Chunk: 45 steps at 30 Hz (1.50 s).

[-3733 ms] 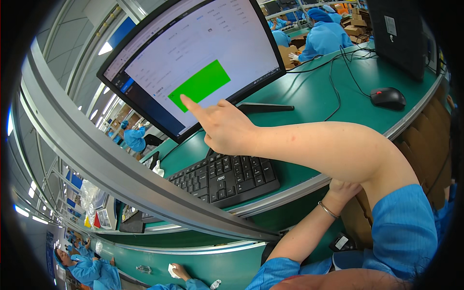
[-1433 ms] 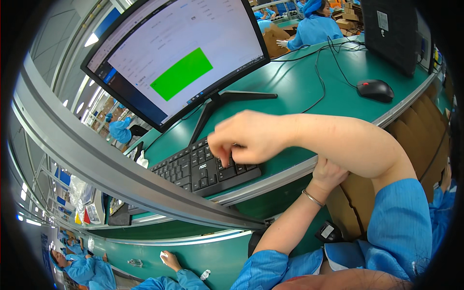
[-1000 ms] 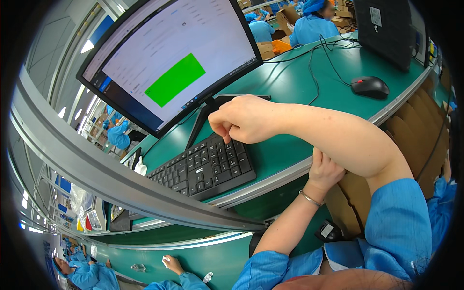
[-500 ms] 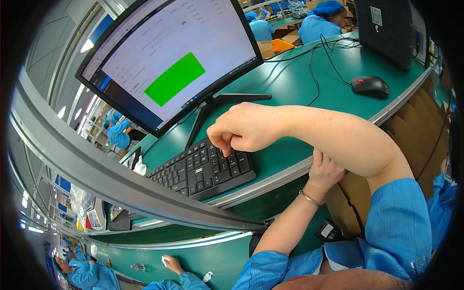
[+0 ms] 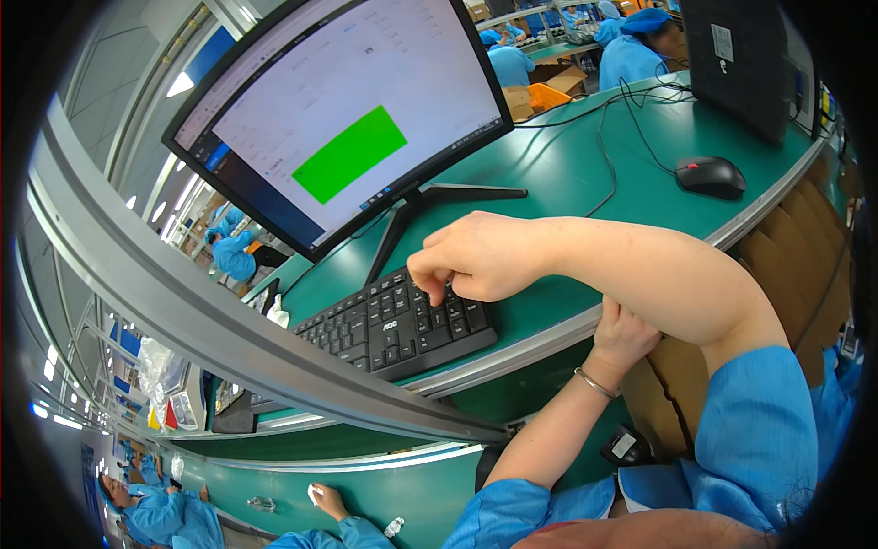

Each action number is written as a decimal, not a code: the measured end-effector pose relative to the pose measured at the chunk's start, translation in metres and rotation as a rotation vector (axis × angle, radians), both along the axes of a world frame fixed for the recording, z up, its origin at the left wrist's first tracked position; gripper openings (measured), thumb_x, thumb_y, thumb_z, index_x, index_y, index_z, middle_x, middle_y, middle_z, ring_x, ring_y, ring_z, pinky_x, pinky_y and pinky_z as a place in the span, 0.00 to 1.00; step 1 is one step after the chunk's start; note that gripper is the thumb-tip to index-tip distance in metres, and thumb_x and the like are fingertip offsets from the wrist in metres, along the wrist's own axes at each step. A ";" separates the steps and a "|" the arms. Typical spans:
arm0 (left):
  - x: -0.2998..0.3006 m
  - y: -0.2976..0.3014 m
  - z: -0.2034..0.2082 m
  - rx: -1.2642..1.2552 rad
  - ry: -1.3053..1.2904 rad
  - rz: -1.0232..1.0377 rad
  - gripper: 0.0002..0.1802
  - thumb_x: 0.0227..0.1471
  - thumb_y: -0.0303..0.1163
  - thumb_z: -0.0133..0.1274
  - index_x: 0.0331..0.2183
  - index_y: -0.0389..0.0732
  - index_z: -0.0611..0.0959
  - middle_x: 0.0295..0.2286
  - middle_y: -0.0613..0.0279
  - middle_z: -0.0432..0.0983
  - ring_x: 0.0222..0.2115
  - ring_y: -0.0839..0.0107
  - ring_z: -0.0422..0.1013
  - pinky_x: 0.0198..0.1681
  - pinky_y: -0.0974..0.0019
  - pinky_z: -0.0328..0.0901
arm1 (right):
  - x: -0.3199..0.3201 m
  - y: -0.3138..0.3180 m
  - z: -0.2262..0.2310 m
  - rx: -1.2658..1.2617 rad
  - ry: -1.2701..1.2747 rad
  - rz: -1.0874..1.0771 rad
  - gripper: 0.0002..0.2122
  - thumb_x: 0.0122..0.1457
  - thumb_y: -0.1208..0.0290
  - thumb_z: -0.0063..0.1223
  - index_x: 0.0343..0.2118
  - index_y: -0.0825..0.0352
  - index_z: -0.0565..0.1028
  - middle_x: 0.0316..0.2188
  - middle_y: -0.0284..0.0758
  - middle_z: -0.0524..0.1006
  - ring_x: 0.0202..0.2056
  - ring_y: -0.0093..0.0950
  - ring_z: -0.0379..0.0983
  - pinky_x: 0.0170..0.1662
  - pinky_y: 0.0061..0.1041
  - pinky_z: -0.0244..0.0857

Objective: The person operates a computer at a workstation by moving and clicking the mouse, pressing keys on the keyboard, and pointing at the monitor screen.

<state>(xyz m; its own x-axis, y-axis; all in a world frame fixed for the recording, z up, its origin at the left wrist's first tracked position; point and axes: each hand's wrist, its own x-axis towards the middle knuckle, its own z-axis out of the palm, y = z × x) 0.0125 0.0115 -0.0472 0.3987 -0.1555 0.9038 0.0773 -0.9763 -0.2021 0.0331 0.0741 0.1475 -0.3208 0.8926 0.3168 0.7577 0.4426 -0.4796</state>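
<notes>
My right hand (image 5: 476,256) is over the number-pad end of a black keyboard (image 5: 400,352). Its fingers are curled, with one fingertip pointing down at the keys; whether it touches one I cannot tell. No object shows in it. Beneath my right forearm (image 5: 631,247), my left hand (image 5: 626,334) is closed against the arm, some of its fingers hidden behind it. A metal bangle (image 5: 596,383) circles the left wrist. Behind the keyboard stands a monitor (image 5: 274,119) with a green rectangle on its pale screen.
A black mouse (image 5: 711,177) lies on the green table (image 5: 567,197), with loose cables behind it. A dark monitor (image 5: 736,69) stands at the far right. A grey metal beam (image 5: 229,325) crosses the near left. Cardboard (image 5: 777,256) fills space right of the table. People in blue work nearby.
The whole view has shifted slightly, so everything sits a little lower and to the right. Both hands keep nearly the same pose, the right still over the number pad.
</notes>
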 end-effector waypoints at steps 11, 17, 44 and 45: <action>0.001 0.000 -0.002 -0.030 -0.019 -0.061 0.22 0.46 0.37 0.53 0.45 0.47 0.83 0.45 0.61 0.77 0.47 0.61 0.72 0.49 0.44 0.64 | -0.002 0.003 -0.005 0.026 -0.009 0.009 0.10 0.46 0.83 0.43 0.30 0.65 0.72 0.31 0.35 0.81 0.36 0.35 0.75 0.38 0.36 0.66; -0.001 0.000 0.002 -0.024 -0.015 -0.067 0.21 0.47 0.36 0.52 0.45 0.44 0.83 0.45 0.59 0.77 0.47 0.60 0.71 0.51 0.42 0.64 | -0.003 0.001 -0.003 0.043 0.029 0.000 0.10 0.46 0.83 0.42 0.31 0.65 0.72 0.30 0.35 0.81 0.37 0.36 0.76 0.40 0.36 0.67; -0.004 -0.002 0.014 0.001 -0.011 -0.029 0.20 0.50 0.37 0.51 0.46 0.42 0.82 0.47 0.54 0.74 0.47 0.51 0.70 0.50 0.48 0.64 | 0.017 0.002 0.004 0.105 -0.154 -0.303 0.08 0.46 0.82 0.44 0.27 0.64 0.73 0.24 0.34 0.79 0.31 0.37 0.76 0.35 0.37 0.68; -0.004 -0.002 0.014 0.001 -0.011 -0.029 0.20 0.50 0.37 0.51 0.46 0.42 0.82 0.47 0.54 0.74 0.47 0.51 0.70 0.50 0.48 0.64 | 0.017 0.002 0.004 0.121 -0.152 -0.298 0.08 0.46 0.82 0.44 0.27 0.64 0.73 0.24 0.34 0.79 0.31 0.37 0.76 0.35 0.37 0.67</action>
<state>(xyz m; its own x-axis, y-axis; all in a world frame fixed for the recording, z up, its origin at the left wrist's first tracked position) 0.0085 0.0099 -0.0330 0.3839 -0.1679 0.9080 0.0513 -0.9779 -0.2025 0.0501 0.0760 0.1512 -0.1032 0.9130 0.3947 0.9209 0.2376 -0.3089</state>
